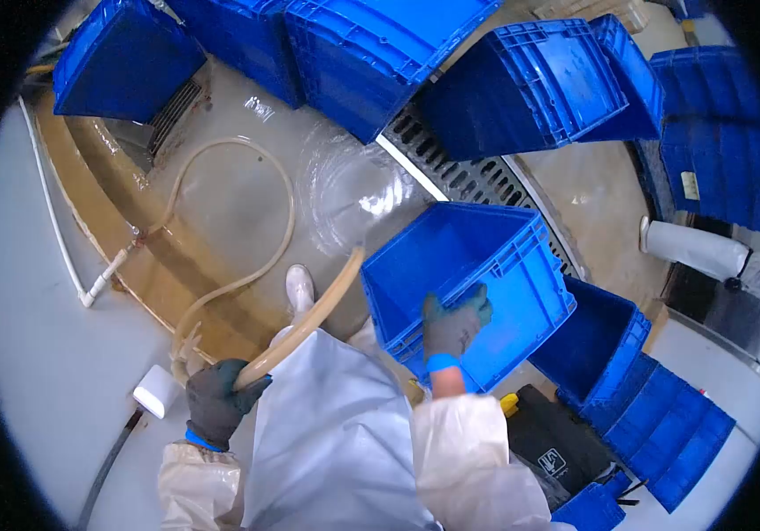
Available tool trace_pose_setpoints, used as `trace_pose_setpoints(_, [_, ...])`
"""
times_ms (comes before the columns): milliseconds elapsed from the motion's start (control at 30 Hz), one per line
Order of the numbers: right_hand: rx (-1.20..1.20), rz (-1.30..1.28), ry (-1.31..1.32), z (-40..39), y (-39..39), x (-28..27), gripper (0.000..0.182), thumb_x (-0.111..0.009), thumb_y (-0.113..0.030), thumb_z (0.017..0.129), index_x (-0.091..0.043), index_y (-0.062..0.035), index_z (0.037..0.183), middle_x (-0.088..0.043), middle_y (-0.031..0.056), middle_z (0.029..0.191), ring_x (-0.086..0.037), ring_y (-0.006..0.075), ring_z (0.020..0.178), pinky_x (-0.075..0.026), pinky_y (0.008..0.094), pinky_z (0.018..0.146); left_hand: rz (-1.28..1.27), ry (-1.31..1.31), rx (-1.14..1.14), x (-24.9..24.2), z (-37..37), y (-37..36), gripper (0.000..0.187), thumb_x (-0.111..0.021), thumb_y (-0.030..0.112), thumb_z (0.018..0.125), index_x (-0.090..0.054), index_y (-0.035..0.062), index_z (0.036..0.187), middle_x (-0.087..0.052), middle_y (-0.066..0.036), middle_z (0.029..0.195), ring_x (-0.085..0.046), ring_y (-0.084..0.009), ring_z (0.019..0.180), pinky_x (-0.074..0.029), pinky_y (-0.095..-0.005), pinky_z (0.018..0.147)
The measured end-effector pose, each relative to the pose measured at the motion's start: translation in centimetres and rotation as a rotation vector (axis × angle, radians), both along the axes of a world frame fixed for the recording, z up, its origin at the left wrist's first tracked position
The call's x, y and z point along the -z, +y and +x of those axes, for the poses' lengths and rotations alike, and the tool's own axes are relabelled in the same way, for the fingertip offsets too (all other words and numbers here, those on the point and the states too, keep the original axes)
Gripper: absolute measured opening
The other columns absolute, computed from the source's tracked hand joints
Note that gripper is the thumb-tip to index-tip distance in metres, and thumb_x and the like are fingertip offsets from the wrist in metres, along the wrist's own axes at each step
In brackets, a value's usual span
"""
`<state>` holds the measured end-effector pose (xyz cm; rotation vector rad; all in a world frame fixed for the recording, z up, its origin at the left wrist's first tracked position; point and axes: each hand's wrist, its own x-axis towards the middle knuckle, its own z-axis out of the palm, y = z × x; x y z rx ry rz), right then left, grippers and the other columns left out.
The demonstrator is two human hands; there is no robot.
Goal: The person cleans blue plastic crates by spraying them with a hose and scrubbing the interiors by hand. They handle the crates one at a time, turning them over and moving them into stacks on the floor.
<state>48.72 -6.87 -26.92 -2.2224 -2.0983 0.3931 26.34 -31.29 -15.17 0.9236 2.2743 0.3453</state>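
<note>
Wet grey floor (221,199) is spreading ahead of the left hand (223,403), and a slotted grate (464,181) is running across it beyond the right hand (455,327). White pipe (88,296) is bending to the left of the left hand.

Two gloved hands are showing. The left is curling closed around one hose (309,311), whose end is pointing forward between the hands. The right is lying partly open on one blue crate (522,327), fingers spreading over its outer wall, thumb sitting near its rim; how firmly it is gripping, I cannot tell. That crate is tilting, its opening facing ahead and left of the right hand.

Six other crates are standing out singly: a lone crate (123,66) far ahead of the left hand, a pair of crates (353,53) ahead between the hands, two crates (566,80) ahead and right of the right hand, and a smaller-looking crate (632,341) just right of it. Two stacks (725,133) are lying farther right, their layers hard to count.

One boot (300,288) is showing ahead of the left hand; the apron (331,434) is hiding more. Whether the looping tube (240,141) is joining the hose, the left hand is concealing. Right of the right wrist, a sleeve (460,442) is partly covering a black bag (566,434).
</note>
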Motion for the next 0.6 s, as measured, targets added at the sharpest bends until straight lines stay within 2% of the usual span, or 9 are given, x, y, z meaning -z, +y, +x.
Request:
trace_pose_setpoints(100, [0.076,-0.13,0.121,-0.8,1.9,0.4,0.069,-0.071,-0.009,0.066,-0.045,0.0046,0.128,-0.054,0.0262,0.124,-0.052,0.0403,0.117,-0.044,0.0431,0.098,0.053,-0.035,0.042,-0.5,-0.7,-0.2,0.034,-0.079,0.04,0.074,-0.07,0.0082,0.082,-0.064,-0.012,0.07,-0.063,-0.0307,0.062,-0.048,-0.041,0.057])
trace_pose_setpoints(167, [0.112,-0.146,0.302,-0.8,1.7,-0.5,0.067,-0.065,-0.003,0.064,-0.045,0.004,0.128,-0.056,0.0249,0.121,-0.055,0.0387,0.113,-0.045,0.0412,0.098,0.107,-0.068,0.027,-0.7,-1.2,-0.2,0.033,-0.078,0.042,0.074,-0.069,0.01,0.077,-0.062,-0.01,0.065,-0.061,-0.0308,0.058,-0.046,-0.0416,0.055])
trace_pose_setpoints(267, [0.038,-0.076,0.443,3.7,0.3,0.2,0.064,-0.062,0.0,0.063,-0.046,0.0027,0.125,-0.06,0.0204,0.113,-0.06,0.0348,0.103,-0.047,0.039,0.095,0.121,-0.127,0.065,-1.4,-2.0,-0.3,0.035,-0.077,0.044,0.075,-0.068,0.0106,0.075,-0.061,-0.01,0.063,-0.06,-0.0313,0.057,-0.046,-0.0418,0.054])
trace_pose_setpoints(367, [0.075,-0.042,0.575,6.2,-0.3,-2.1,0.055,-0.059,0.004,0.062,-0.05,0.0016,0.116,-0.062,0.0096,0.094,-0.059,0.0198,0.081,-0.05,0.032,0.075,0.123,-0.233,0.159,-1.1,-2.3,0.2,0.036,-0.076,0.045,0.075,-0.068,0.0103,0.074,-0.061,-0.01,0.062,-0.061,-0.0311,0.057,-0.046,-0.0414,0.054])
trace_pose_setpoints(433, [0.123,-0.124,0.53,6.9,0.2,-2.9,0.054,-0.056,0.006,0.063,-0.049,0.0013,0.117,-0.061,0.0123,0.103,-0.06,0.0223,0.09,-0.049,0.0332,0.081,0.131,-0.31,0.217,-0.7,-1.6,1.4,0.034,-0.077,0.043,0.075,-0.07,0.009,0.075,-0.063,-0.01,0.062,-0.062,-0.0302,0.058,-0.048,-0.04,0.055])
trace_pose_setpoints(467, [0.146,-0.161,0.511,7.3,0.6,-3.2,0.054,-0.054,0.007,0.064,-0.048,0.0012,0.117,-0.061,0.0136,0.107,-0.061,0.0236,0.094,-0.049,0.0338,0.085,0.183,-0.388,0.218,-0.1,-1.1,1.9,0.038,-0.074,0.047,0.078,-0.069,0.0092,0.075,-0.064,-0.009,0.064,-0.062,-0.0311,0.059,-0.049,-0.0407,0.056])
trace_pose_setpoints(567, [0.157,-0.158,0.62,9.5,1.2,0.2,0.048,-0.053,0.007,0.064,-0.05,0.0003,0.112,-0.061,0.0128,0.105,-0.06,0.0228,0.09,-0.049,0.0331,0.082,0.069,-0.38,0.424,2.1,0.8,4.4,0.044,-0.068,0.053,0.08,-0.068,0.01,0.076,-0.065,-0.011,0.068,-0.064,-0.0327,0.062,-0.049,-0.0434,0.059])
trace_pose_setpoints(600, [0.076,-0.161,0.677,11.7,1.6,2.7,0.045,-0.052,0.007,0.065,-0.052,-0.0004,0.109,-0.062,0.0117,0.101,-0.061,0.0225,0.088,-0.049,0.032,0.081,0.076,-0.366,0.445,4.9,1.6,4.2,0.037,-0.065,0.049,0.083,-0.069,0.0117,0.08,-0.066,-0.011,0.07,-0.065,-0.0328,0.065,-0.05,-0.0443,0.061])
